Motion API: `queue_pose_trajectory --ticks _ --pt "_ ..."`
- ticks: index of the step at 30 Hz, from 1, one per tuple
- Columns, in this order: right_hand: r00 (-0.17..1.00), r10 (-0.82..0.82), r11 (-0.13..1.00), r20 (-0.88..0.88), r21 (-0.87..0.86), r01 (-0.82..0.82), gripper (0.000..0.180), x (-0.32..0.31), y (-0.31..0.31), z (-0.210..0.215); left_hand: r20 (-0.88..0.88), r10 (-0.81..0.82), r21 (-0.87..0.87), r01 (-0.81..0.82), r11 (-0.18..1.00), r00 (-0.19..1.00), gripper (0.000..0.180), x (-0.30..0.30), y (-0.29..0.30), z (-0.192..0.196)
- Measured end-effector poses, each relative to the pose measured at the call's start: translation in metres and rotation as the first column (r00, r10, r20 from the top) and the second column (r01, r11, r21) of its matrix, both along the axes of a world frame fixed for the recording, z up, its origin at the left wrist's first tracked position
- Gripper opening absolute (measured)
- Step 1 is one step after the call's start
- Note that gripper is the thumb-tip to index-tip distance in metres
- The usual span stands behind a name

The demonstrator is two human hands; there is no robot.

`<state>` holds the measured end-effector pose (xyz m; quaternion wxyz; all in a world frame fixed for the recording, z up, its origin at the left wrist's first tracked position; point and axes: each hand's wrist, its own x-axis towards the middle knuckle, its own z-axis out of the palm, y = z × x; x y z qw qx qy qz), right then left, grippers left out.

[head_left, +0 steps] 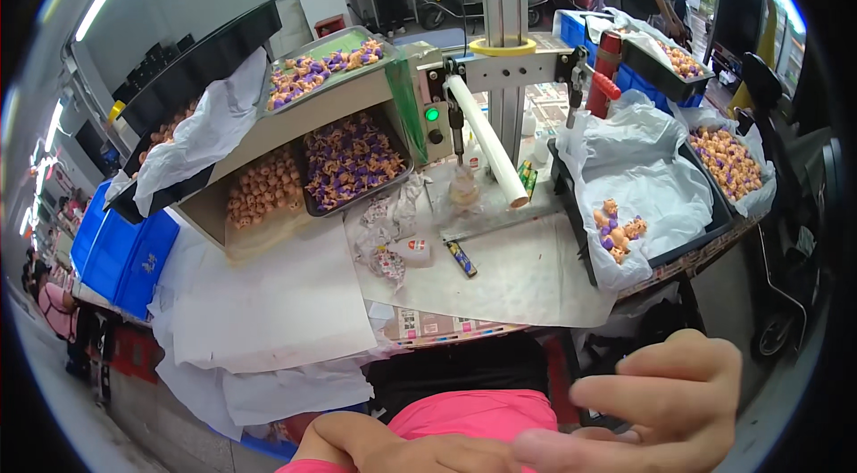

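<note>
My right hand (pixel 665 406) is raised in front of my body at the lower right, its fingers bent with gaps between them and nothing visible in them. Low at the bottom edge lies my left hand (pixel 437 453), across my pink shirt; its fingers are hidden, partly behind the right hand. Neither hand touches the workbench. On the bench stands a press with a long cream lever (pixel 486 141) and a lit green button (pixel 432 114). Under its rod sits a clear, rounded piece (pixel 464 190). A paper-lined black tray (pixel 717 221) holds several peach-and-purple figurines (pixel 616 230).
A tray of purple-and-peach parts (pixel 351 161) and a pile of peach heads (pixel 265 187) fill the shelf at left. A glue tube (pixel 461 259) and a white bottle (pixel 412 251) lie mid-bench. A blue crate (pixel 120 245) stands left; a scooter (pixel 786 232) stands right.
</note>
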<state>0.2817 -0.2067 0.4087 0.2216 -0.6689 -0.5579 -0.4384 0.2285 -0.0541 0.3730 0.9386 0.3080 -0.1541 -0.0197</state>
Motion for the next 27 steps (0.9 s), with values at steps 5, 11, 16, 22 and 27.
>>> queue_pose_trajectory --ticks 5,11,16,22,27 --pt "0.932 0.353 0.921 0.08 -0.204 -0.331 0.023 0.045 -0.018 -0.013 0.486 -0.116 0.111 0.07 0.991 0.866 0.017 0.055 -0.007 -0.037" --pt "0.825 0.252 0.889 -0.506 -0.217 -0.405 0.029 0.053 -0.042 -0.04 0.667 -0.192 0.279 -0.003 0.96 0.72 0.026 0.032 -0.021 -0.078" --pt "0.412 0.124 0.883 -0.903 -0.089 -0.461 0.021 0.063 -0.057 -0.172 0.645 -0.301 0.242 0.187 0.952 0.702 0.011 0.057 -0.031 -0.056" --pt "0.01 -0.601 0.799 -0.799 -0.601 0.0 0.019 0.038 -0.105 -0.362 0.634 -0.117 0.115 0.056 0.992 0.764 0.008 0.086 -0.041 -0.03" --pt "-0.136 -0.867 0.472 -0.48 -0.877 0.085 0.019 0.063 -0.166 -0.481 0.537 -0.019 0.157 -0.078 0.985 0.844 0.007 0.086 -0.083 -0.031"
